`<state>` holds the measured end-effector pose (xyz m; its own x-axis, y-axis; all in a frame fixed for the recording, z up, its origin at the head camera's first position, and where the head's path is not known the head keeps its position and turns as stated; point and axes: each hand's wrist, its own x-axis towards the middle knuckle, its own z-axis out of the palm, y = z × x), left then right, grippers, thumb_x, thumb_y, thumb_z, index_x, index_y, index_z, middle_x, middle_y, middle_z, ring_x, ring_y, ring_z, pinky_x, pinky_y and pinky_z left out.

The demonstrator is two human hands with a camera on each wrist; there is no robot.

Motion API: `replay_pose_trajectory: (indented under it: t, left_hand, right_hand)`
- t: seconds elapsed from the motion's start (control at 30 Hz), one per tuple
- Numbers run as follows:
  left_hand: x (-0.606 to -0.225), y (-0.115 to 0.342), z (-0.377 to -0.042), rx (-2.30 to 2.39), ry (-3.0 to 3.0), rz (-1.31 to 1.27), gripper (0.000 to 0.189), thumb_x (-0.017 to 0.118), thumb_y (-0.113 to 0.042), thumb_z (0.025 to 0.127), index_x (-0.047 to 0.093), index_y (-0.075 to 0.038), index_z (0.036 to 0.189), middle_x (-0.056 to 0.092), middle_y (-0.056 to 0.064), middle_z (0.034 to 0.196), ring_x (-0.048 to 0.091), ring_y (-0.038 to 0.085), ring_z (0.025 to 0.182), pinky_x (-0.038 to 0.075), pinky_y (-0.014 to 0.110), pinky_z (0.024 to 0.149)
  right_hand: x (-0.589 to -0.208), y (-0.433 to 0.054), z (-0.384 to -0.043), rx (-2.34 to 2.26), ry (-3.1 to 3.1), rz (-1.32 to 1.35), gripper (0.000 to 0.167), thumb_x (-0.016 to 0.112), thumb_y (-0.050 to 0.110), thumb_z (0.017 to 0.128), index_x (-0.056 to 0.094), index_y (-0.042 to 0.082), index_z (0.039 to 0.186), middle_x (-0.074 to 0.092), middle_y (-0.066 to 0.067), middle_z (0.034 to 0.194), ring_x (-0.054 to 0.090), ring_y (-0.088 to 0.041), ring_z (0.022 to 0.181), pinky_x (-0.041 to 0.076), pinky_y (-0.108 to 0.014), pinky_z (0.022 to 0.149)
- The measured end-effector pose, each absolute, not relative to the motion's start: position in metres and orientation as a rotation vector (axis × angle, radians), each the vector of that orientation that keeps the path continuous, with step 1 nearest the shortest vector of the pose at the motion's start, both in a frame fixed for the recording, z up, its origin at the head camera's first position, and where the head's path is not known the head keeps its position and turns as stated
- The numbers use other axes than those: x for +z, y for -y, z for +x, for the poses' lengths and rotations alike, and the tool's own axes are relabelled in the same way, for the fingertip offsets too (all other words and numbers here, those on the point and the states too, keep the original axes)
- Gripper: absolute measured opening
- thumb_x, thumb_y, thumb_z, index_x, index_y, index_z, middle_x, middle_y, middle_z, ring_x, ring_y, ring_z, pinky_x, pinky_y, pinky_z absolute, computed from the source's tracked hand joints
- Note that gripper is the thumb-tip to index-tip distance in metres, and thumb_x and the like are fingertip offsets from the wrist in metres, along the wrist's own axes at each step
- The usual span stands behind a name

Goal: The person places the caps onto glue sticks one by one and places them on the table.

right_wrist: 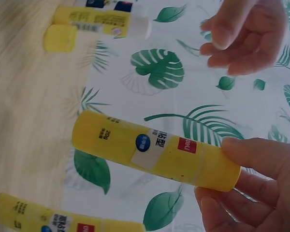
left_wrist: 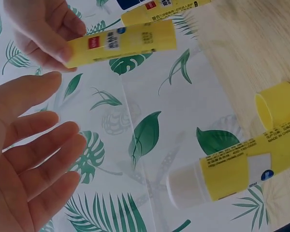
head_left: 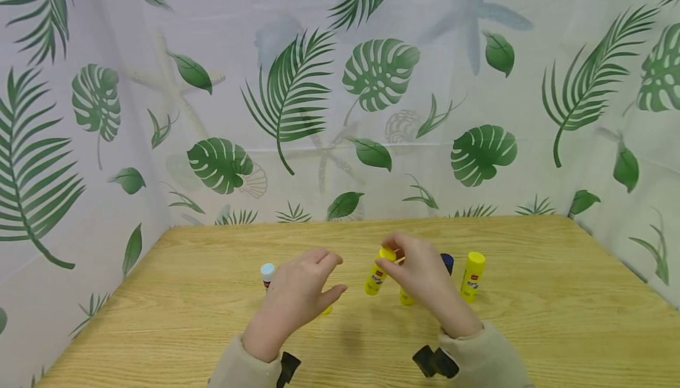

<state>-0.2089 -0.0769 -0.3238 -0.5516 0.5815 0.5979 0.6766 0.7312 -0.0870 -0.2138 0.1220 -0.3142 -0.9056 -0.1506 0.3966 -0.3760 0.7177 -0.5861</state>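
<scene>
My right hand (head_left: 419,264) pinches a capped yellow glue stick (right_wrist: 150,150) by its cap end. It hangs at a slight tilt over the table, label showing. Beside it my left hand (left_wrist: 34,150) holds nothing, its fingers spread and slightly bent, pointing toward that stick. Near the left hand stands another yellow glue stick (left_wrist: 241,169) with its white top bare. A loose yellow cap (left_wrist: 278,104) lies on the table next to it. In the head view my left hand hides most of these two things.
To the right stands a capped yellow glue stick (head_left: 473,277). Partly behind my right hand are another yellow stick (head_left: 406,297) and a dark blue cap (head_left: 448,261). A container with a pale cap (head_left: 268,270) is behind my left hand. Leaf-print cloth (head_left: 340,110) surrounds the wooden table (head_left: 558,317).
</scene>
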Motion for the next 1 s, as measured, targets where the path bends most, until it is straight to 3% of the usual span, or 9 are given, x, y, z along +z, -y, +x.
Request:
replay_pose_trajectory:
  t: [0.53, 1.0]
  left_hand:
    - [-0.323, 0.079, -0.209, -0.188, 2.380, -0.941, 0.029, 0.072, -0.030, 0.072, 0.061, -0.012, 0.093, 0.058, -0.003, 0.081, 0.055, 0.010, 0.065, 0.042, 0.020, 0.046]
    - [-0.323, 0.080, -0.209, -0.189, 2.394, -0.939, 0.028, 0.071, -0.031, 0.073, 0.061, -0.013, 0.092, 0.059, -0.003, 0.080, 0.056, 0.010, 0.065, 0.041, 0.020, 0.047]
  right_hand:
    - [-0.344, -0.113, -0.231, 0.740, 2.667, 0.375, 0.019, 0.072, 0.010, 0.072, 0.062, 0.004, 0.087, 0.062, -0.006, 0.080, 0.054, -0.013, 0.063, 0.045, -0.027, 0.055]
    - [-0.354, -0.108, -0.234, 0.678, 2.686, 0.354, 0.020, 0.073, 0.010, 0.072, 0.062, 0.004, 0.088, 0.063, -0.007, 0.084, 0.057, -0.016, 0.065, 0.047, -0.029, 0.056]
